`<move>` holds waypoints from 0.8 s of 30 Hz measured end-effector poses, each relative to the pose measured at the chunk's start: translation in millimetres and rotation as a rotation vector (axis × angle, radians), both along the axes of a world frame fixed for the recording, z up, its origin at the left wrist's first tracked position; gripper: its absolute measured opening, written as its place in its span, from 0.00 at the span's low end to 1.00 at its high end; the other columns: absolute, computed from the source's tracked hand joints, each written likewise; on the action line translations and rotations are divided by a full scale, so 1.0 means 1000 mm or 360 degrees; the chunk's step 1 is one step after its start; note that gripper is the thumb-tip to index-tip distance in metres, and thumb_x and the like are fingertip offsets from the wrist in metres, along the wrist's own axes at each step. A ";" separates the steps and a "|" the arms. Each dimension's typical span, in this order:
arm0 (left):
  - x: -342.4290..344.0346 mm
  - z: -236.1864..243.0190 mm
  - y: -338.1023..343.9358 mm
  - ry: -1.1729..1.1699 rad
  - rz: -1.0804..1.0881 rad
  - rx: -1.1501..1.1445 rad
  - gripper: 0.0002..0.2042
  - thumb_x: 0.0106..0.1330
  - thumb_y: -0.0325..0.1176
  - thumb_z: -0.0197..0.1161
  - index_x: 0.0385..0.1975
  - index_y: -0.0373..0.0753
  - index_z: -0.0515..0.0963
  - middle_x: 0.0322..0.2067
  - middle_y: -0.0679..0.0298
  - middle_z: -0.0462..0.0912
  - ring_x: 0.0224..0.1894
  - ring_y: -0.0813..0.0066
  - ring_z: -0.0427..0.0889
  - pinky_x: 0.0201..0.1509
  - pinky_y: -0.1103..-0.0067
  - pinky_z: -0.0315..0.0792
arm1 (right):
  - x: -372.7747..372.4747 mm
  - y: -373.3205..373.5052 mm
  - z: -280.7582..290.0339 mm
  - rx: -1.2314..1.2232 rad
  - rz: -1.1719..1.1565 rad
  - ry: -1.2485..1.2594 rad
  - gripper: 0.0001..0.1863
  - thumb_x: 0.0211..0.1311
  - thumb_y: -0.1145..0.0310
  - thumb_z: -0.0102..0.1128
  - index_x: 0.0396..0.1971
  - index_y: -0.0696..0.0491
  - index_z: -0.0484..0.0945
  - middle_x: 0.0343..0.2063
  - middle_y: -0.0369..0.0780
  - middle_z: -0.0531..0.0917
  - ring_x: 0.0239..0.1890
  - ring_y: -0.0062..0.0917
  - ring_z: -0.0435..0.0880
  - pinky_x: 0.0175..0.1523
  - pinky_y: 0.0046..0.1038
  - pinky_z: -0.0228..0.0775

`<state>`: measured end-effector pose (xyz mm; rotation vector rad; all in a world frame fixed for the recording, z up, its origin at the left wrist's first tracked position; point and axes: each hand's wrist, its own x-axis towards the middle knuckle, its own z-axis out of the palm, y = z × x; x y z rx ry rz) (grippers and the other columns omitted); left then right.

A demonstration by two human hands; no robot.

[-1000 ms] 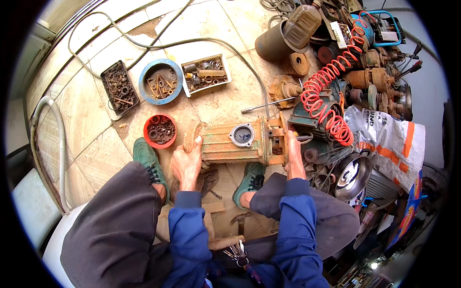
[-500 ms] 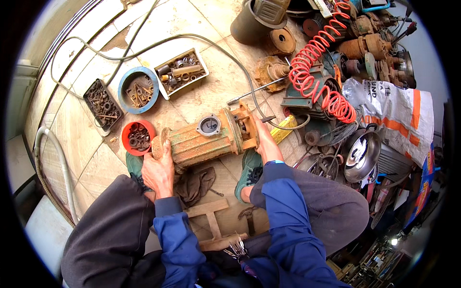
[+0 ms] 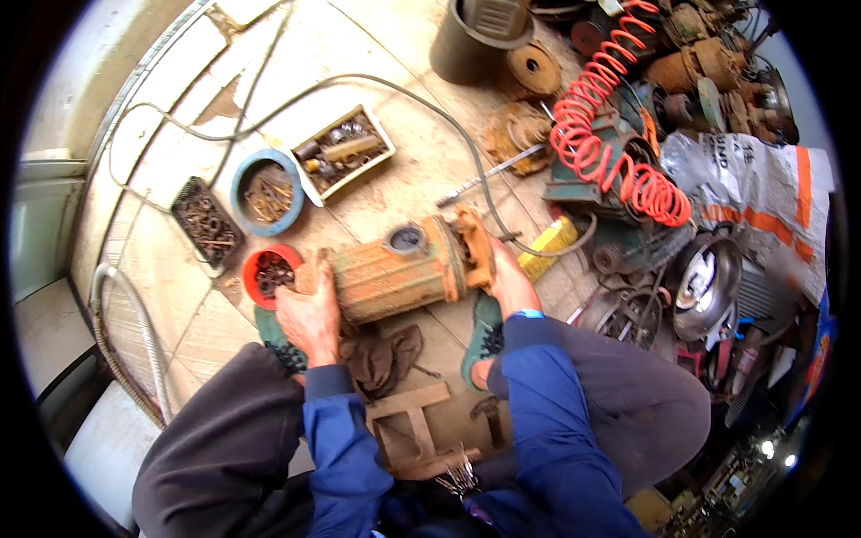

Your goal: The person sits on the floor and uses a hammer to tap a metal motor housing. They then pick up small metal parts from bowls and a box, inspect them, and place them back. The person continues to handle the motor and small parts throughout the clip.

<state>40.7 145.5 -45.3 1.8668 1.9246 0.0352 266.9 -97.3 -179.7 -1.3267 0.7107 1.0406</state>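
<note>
A rusty, ribbed electric motor with traces of green paint lies sideways between my hands. On its upper side is a round port, dark inside. My left hand is closed round its left end, thumb on top. My right hand grips the open, rusty flange bracket at the right end; most of its fingers are hidden behind the bracket. A dark rag lies on the floor below the motor, close to a small wooden frame.
Beyond my left hand stand a red bowl, a blue-rimmed round pan, a black tray and a white box, all holding metal parts. A cable crosses the tiles. Right lie a coiled red hose, a yellow box and machine parts.
The motor has rolled slightly away from me, so its round port looks narrower. Both hands keep their hold. The whole view has shifted, with things now further right in the picture.
</note>
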 end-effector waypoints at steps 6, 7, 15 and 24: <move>-0.004 -0.001 -0.002 -0.0184 0.0129 0.0019 0.35 0.53 0.59 0.78 0.39 0.27 0.79 0.40 0.38 0.85 0.46 0.38 0.84 0.52 0.53 0.76 | -0.003 0.023 0.042 -0.0261 0.0002 -0.0130 0.27 0.70 0.52 0.63 0.56 0.62 0.79 0.46 0.45 0.86 0.42 0.37 0.88 0.42 0.44 0.82; -0.003 0.001 -0.001 -0.0138 0.0151 -0.0038 0.35 0.53 0.58 0.79 0.41 0.27 0.78 0.42 0.38 0.84 0.49 0.39 0.82 0.54 0.53 0.75 | -0.004 0.028 0.054 -0.0301 0.0018 -0.0138 0.26 0.72 0.51 0.61 0.56 0.58 0.79 0.48 0.43 0.86 0.42 0.36 0.88 0.41 0.43 0.83; 0.004 0.006 -0.006 -0.0170 0.0206 0.0008 0.38 0.53 0.59 0.78 0.45 0.24 0.76 0.45 0.36 0.82 0.52 0.37 0.80 0.57 0.54 0.73 | 0.006 0.058 0.159 -0.1520 0.0783 -0.1408 0.16 0.62 0.62 0.66 0.37 0.63 0.86 0.35 0.55 0.89 0.39 0.45 0.89 0.49 0.40 0.78; -0.001 -0.003 -0.015 -0.0437 0.0271 0.0083 0.33 0.53 0.49 0.81 0.48 0.31 0.75 0.45 0.47 0.77 0.54 0.45 0.74 0.61 0.57 0.68 | 0.049 0.181 0.172 -0.0602 0.1568 -0.1603 0.11 0.59 0.70 0.67 0.36 0.62 0.87 0.29 0.47 0.90 0.32 0.29 0.89 0.42 0.31 0.79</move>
